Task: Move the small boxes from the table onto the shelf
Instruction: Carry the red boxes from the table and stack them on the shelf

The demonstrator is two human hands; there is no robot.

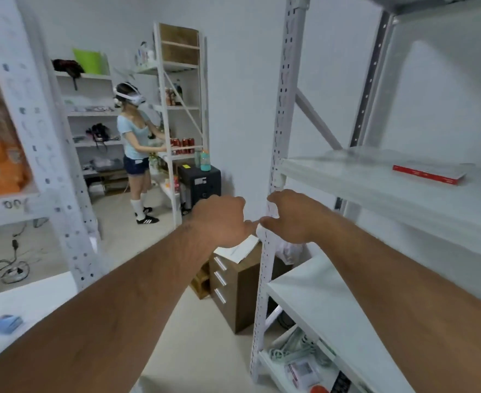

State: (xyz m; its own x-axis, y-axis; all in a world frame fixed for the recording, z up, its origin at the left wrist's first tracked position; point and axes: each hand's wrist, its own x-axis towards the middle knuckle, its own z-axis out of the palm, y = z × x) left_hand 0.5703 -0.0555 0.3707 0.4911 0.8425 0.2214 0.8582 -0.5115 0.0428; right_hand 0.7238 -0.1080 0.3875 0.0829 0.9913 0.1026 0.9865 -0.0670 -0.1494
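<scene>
Both hands are being held out, fingers curled, holding nothing: left hand (222,221), right hand (291,215) beside the white perforated shelf upright (280,114). A flat red-edged box (429,174) is lying on the white metal shelf (375,191); small blue box (8,323) is lying on the white bench (35,302). No writing is readable.

We see a white-painted perforated metal upright (264,268) of the near rack, matt and smooth. Its white flat shelf board (375,182) looks smooth with a soft sheen. On it lies a thin red-and-white box (429,175), which seems to be glossy cardboard. Below stands a brown wooden drawer cabinet (239,293) with a matt grain finish and shiny metal bar handles (220,279). A white paper sheet (237,249) lies on its top. The white table top (35,296) looks smooth and matt. The pale floor (199,347) looks smooth.
</scene>
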